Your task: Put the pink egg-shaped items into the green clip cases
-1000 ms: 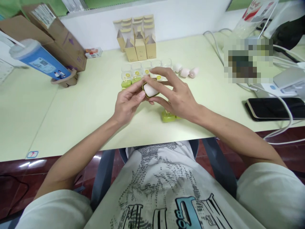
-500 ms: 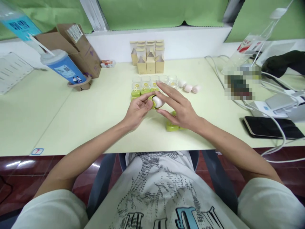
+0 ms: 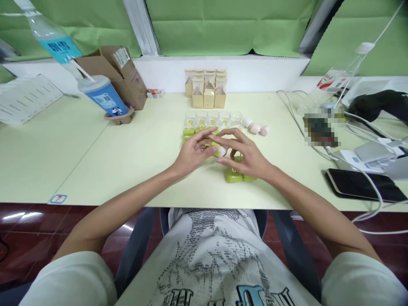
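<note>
Brace the green-and-white piece [image 3: 220,150] between both hands.
Above the table [image 3: 143,142], your left hand [image 3: 192,153] pinches it; your right hand [image 3: 251,158] curves half-open round its white end (contact unclear), so steady it left, working right fingertips evenly.

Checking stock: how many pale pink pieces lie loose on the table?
3 visible, right of the clear cups: left piece, middle piece, right piece. Others may be hidden.

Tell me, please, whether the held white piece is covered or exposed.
Partly exposed: the white piece shows beyond its green case; fingers hide the rest.
</note>
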Tool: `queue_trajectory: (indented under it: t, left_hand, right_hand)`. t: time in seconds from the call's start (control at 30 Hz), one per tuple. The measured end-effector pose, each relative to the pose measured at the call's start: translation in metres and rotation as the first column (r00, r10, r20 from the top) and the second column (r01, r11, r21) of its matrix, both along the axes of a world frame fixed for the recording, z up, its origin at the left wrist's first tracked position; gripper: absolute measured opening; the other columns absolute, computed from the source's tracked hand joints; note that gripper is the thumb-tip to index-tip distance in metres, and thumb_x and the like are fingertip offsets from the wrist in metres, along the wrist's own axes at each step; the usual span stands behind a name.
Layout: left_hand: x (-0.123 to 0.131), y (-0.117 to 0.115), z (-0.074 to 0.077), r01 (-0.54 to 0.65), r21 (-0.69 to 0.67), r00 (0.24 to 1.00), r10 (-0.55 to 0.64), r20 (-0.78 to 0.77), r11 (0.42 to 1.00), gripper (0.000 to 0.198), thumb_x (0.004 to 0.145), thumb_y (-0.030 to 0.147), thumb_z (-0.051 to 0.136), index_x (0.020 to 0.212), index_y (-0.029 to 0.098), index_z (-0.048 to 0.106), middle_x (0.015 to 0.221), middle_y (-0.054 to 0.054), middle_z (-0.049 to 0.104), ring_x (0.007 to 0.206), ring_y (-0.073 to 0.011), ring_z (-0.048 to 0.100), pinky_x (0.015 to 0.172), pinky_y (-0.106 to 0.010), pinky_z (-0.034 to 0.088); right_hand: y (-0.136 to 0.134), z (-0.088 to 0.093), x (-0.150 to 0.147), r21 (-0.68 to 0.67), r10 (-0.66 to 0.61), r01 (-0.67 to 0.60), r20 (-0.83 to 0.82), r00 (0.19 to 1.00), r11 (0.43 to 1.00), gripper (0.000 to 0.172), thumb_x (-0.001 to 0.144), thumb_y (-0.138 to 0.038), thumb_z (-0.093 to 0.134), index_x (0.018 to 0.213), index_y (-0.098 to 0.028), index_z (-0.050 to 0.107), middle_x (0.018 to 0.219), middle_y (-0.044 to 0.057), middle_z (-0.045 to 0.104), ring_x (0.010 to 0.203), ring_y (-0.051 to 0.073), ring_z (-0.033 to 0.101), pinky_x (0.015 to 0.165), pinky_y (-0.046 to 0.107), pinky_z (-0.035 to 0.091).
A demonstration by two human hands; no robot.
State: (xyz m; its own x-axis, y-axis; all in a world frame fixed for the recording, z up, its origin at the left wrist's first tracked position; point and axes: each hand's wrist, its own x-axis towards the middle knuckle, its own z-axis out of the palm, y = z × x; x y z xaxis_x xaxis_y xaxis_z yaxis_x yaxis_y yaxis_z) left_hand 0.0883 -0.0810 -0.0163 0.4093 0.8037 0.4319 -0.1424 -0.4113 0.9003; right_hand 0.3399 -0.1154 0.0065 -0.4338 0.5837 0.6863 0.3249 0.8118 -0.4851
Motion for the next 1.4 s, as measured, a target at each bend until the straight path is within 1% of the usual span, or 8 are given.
queue_trajectory:
  t: [0.07, 0.2, 0.33, 0.5, 0.6, 0.7, 0.9, 1.4]
  left_hand:
    - [0.003, 0.000, -0.003, 0.000, 0.003, 0.999, 0.000, 0.037, 1.000, 0.085, 0.086, 0.071, 0.106, 0.153, 0.030, 0.074, 0.158, -0.014, 0.078, 0.135, -0.0262, 0.084, 0.105, -0.034, 0.073]
    - [0.003, 0.004, 0.003, -0.008, 0.016, 0.998, 0.007, 0.065, 1.000, 0.075, 0.094, 0.075, 0.097, 0.148, 0.031, 0.070, 0.144, -0.012, 0.077, 0.115, -0.0224, 0.086, 0.088, -0.033, 0.074]
    - [-0.015, 0.023, 0.018, -0.264, 0.116, 0.964, 0.257, 0.074, 0.957, 0.057, 0.104, 0.075, 0.084, 0.133, 0.026, 0.076, 0.127, -0.010, 0.078, 0.113, -0.0231, 0.080, 0.072, -0.029, 0.063]
    - [-0.043, 0.055, 0.023, -0.593, 0.130, 0.789, 0.605, -0.103, 0.795, 0.014, 0.097, 0.018, 0.079, 0.109, 0.024, 0.079, 0.114, -0.006, 0.074, 0.098, -0.0199, 0.068, 0.083, -0.033, 0.059]
    - [-0.046, 0.063, 0.021, -0.636, 0.132, 0.712, 0.645, -0.280, 0.760, 0.030, 0.088, -0.003, 0.070, 0.102, 0.022, 0.078, 0.114, -0.004, 0.070, 0.090, -0.0172, 0.065, 0.104, -0.038, 0.060]
    - [-0.044, 0.065, 0.020, -0.655, 0.106, 0.673, 0.642, -0.367, 0.748, 0.030, 0.089, -0.007, 0.069, 0.104, 0.018, 0.079, 0.115, -0.005, 0.068, 0.088, -0.0159, 0.065, 0.112, -0.041, 0.058]
    - [-0.043, 0.068, 0.013, -0.652, 0.086, 0.654, 0.615, -0.441, 0.754, 0.027, 0.093, -0.002, 0.069, 0.105, 0.020, 0.077, 0.120, -0.004, 0.070, 0.092, -0.0176, 0.069, 0.109, -0.042, 0.061]
    - [-0.042, 0.073, -0.002, -0.630, 0.150, 0.640, 0.619, -0.456, 0.762, 0.022, 0.097, 0.006, 0.070, 0.107, 0.024, 0.076, 0.121, -0.004, 0.073, 0.094, -0.0190, 0.072, 0.107, -0.043, 0.064]
  right_hand:
    - [0.000, -0.002, -0.001, -0.076, 0.059, -0.058, 0.010, 0.998, 0.995, 0.047, 0.109, -0.050, 0.087, 0.151, -0.031, 0.080, 0.159, 0.016, 0.078, 0.124, 0.027, 0.084, 0.068, 0.030, 0.071]
    - [0.006, -0.004, 0.004, -0.219, 0.008, -0.042, -0.154, 0.988, 0.975, 0.058, 0.094, -0.056, 0.103, 0.136, -0.029, 0.073, 0.146, 0.013, 0.085, 0.103, 0.024, 0.087, 0.068, 0.030, 0.071]
    - [0.024, -0.004, 0.026, -0.310, -0.101, 0.020, -0.247, 0.964, 0.950, 0.080, 0.090, -0.061, 0.105, 0.157, -0.033, 0.072, 0.116, 0.002, 0.085, 0.070, 0.017, 0.076, 0.056, 0.030, 0.066]
    - [0.036, 0.006, 0.055, -0.603, -0.139, -0.001, -0.185, 0.973, 0.797, 0.082, 0.102, -0.078, 0.087, 0.172, -0.037, 0.069, 0.112, 0.003, 0.086, 0.086, 0.025, 0.087, 0.097, 0.057, 0.079]
    - [0.044, 0.013, 0.060, -0.504, -0.199, 0.172, 0.000, 0.980, 0.846, 0.081, 0.091, -0.080, 0.096, 0.154, -0.031, 0.083, 0.127, 0.010, 0.084, 0.085, 0.026, 0.084, 0.093, 0.058, 0.077]
    - [0.058, 0.020, 0.056, -0.236, -0.312, 0.384, 0.293, 0.904, 0.893, 0.062, 0.084, -0.056, 0.106, 0.134, -0.023, 0.092, 0.124, 0.013, 0.081, 0.079, 0.025, 0.075, 0.092, 0.056, 0.072]
    - [0.080, 0.033, 0.027, -0.151, -0.254, 0.437, 0.631, 0.733, 0.886, 0.055, 0.092, -0.020, 0.086, 0.147, -0.016, 0.087, 0.136, 0.021, 0.078, 0.087, 0.028, 0.076, 0.101, 0.051, 0.066]
    - [0.082, 0.016, 0.015, -0.133, -0.274, 0.477, 0.674, 0.686, 0.869, 0.059, 0.103, -0.017, 0.079, 0.161, -0.017, 0.076, 0.160, 0.024, 0.066, 0.092, 0.030, 0.085, 0.110, 0.058, 0.070]
